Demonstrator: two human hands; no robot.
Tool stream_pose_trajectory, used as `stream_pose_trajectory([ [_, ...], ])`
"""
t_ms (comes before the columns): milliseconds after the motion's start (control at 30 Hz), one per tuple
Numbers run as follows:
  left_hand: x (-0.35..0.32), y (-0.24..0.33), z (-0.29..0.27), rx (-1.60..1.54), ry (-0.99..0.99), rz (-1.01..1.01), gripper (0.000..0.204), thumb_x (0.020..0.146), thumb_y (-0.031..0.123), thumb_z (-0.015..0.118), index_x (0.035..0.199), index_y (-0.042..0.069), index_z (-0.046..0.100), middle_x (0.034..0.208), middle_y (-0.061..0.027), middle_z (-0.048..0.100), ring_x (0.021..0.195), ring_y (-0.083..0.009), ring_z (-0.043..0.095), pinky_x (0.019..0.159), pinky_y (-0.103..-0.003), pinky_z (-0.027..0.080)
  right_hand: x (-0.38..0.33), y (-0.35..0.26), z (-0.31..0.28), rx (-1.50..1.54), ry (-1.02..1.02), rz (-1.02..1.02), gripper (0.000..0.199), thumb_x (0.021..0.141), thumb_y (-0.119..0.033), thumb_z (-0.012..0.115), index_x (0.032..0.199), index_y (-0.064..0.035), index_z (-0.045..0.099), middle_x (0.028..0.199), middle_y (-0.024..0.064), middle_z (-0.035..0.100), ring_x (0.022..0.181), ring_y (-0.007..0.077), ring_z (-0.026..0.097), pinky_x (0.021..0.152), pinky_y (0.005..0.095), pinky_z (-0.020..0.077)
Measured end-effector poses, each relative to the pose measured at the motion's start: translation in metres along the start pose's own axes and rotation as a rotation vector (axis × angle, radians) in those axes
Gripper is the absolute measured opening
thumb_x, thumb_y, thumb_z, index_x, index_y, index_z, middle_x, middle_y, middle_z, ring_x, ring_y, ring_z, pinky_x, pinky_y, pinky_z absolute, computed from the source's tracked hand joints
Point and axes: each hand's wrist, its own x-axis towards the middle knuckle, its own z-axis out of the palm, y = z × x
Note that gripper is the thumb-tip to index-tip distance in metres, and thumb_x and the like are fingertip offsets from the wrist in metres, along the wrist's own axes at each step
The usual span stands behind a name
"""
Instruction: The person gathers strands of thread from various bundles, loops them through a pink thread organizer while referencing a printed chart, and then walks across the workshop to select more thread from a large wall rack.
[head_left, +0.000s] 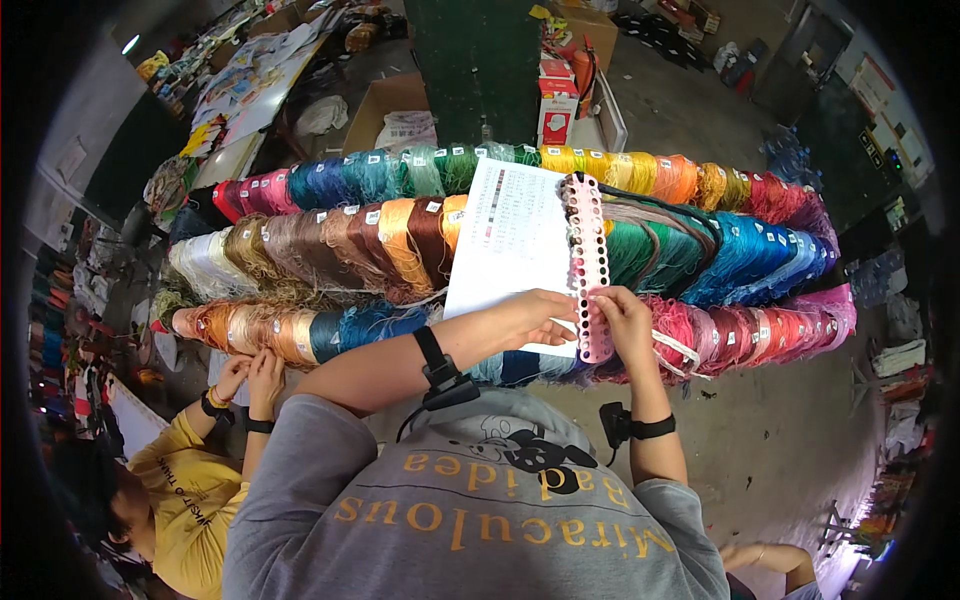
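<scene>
A pink strip (593,335) with rows of round holes lies lengthwise over racks of thread skeins, dark and light thread bits along its upper left edge. Beside it on the left, a white printed sheet (510,265) rests over the skeins. My left hand (540,315) lies over the sheet's lower part, fingers stretched out and slightly apart, tips at the strip's left edge. From the right, my right hand (625,315) reaches onto the strip's middle, with thumb and forefinger pinched together. Whatever is between those fingertips is too small to make out.
Three long rows of colourful labelled skeins (390,240) run across in front of me. At the lower left, a person in a yellow top (195,490) handles the nearest row. Another person's arm (780,560) shows lower right. Behind the rows stand cardboard boxes (395,98) and a green pillar (465,70).
</scene>
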Motion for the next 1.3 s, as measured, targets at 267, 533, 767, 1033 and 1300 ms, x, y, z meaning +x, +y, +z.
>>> stream_pose_trajectory([
  [267,0.015,-0.007,0.01,0.163,0.204,0.212,0.026,0.091,0.017,0.057,0.11,-0.001,0.054,0.087,-0.0125,0.065,0.072,-0.0178,0.064,0.067,-0.027,0.051,0.002,0.004,0.013,-0.223,0.144,-0.127,0.012,0.088,-0.012,0.058,0.092,-0.0015,0.064,0.067,0.0108,0.062,0.057,0.017,0.06,0.054,0.0288,0.0465],
  [533,0.018,-0.009,0.017,0.203,0.203,0.329,0.02,0.093,0.017,0.052,0.1,-0.001,0.058,0.083,-0.0109,0.065,0.072,-0.019,0.067,0.064,-0.026,0.052,0.004,0.001,0.011,-0.319,0.083,-0.222,0.012,0.085,-0.015,0.061,0.087,-0.0036,0.062,0.067,0.012,0.062,0.056,0.0222,0.06,0.053,0.0322,0.0465],
  [767,0.01,-0.014,0.003,0.395,0.392,0.417,0.018,0.093,0.015,0.051,0.099,-0.001,0.058,0.08,-0.0089,0.065,0.067,-0.0174,0.067,0.058,-0.025,0.052,0.004,0.009,0.013,-0.301,0.042,-0.269,0.014,0.085,-0.014,0.061,0.094,-0.0047,0.055,0.071,0.0147,0.062,0.062,0.0283,0.063,0.056,0.0347,0.0476],
  [1033,-0.069,0.033,0.001,-0.29,-0.08,0.387,0.02,0.092,0.011,0.051,0.109,0.002,0.056,0.084,-0.0026,0.061,0.067,-0.0066,0.058,0.052,-0.018,0.045,0.003,0.02,0.015,-0.318,0.092,-0.306,0.01,0.086,-0.01,0.059,0.094,-0.0047,0.055,0.077,0.0147,0.064,0.068,0.0319,0.063,0.059,0.0366,0.0487],
  [1300,-0.015,0.0,0.03,0.255,-0.02,0.239,0.029,0.093,0.016,0.052,0.12,0.004,0.052,0.075,-0.0026,0.059,0.06,-0.0067,0.056,0.049,-0.019,0.044,-0.017,0.02,0.012,-0.031,0.085,-0.267,0.013,0.092,-0.012,0.055,0.103,-0.0049,0.056,0.078,0.0069,0.064,0.066,0.0139,0.06,0.06,0.027,0.0483],
])
